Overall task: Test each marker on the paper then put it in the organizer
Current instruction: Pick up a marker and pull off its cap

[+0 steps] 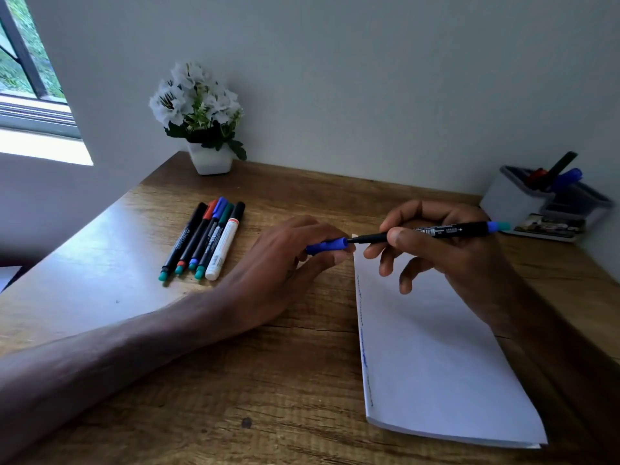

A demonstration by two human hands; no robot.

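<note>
My right hand [446,250] grips a black marker [446,230] with a blue and teal end, held level above the top of the white paper pad [436,357]. My left hand [288,263] pinches the marker's blue cap [327,246]; the cap's mouth meets the marker's tip. Faint ink marks run down the pad's left edge. Several more markers [204,239] lie side by side on the wooden desk [235,380] to the left. The grey organizer [516,199] stands at the back right, with a few markers standing in it.
A white pot of white flowers [201,119] stands at the desk's back edge against the wall. A window is at the far left. The organizer sits in the corner by the right wall.
</note>
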